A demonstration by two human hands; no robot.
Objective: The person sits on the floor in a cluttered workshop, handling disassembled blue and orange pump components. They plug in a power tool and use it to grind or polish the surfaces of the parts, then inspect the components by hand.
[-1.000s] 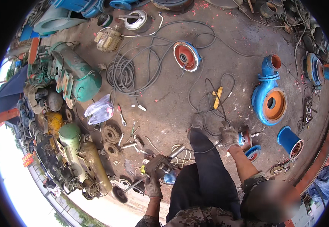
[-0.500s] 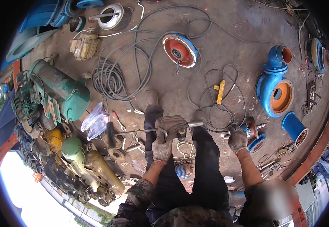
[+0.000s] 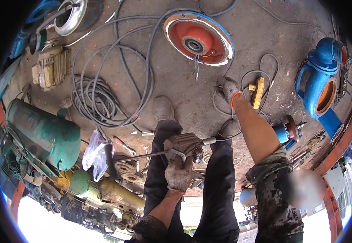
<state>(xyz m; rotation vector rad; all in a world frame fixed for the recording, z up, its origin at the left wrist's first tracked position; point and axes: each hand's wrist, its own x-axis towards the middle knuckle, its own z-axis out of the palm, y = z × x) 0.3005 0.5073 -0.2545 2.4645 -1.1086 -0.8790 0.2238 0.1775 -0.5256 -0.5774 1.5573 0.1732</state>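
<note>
My gloved left hand (image 3: 178, 174) grips a grey metal tool (image 3: 182, 146) between my legs; a long thin rod (image 3: 151, 155) runs left from it to a dark end piece, and a cable leaves its right side. My gloved right hand (image 3: 226, 88) is stretched forward, fingers curled beside the loops of black cable (image 3: 261, 60); what they hold, if anything, I cannot make out. Just right of that hand lies a yellow piece (image 3: 259, 93). Above it sits a round red, white and blue casting (image 3: 178, 34) with a bearing in its centre.
A blue pump housing (image 3: 311, 81) and a shafted assembly (image 3: 285, 131) lie right. On the left are coiled cable (image 3: 91, 97), a green tank (image 3: 42, 129), an old motor (image 3: 50, 69), a plastic bag (image 3: 95, 156), a red-handled wrench (image 3: 127, 148) and several gas cylinders (image 3: 115, 194).
My right hand has moved forward and left, away from the shafted assembly toward the cable loops. The tool came rightward between my legs in my left hand. The view has shifted closer to the casting.
</note>
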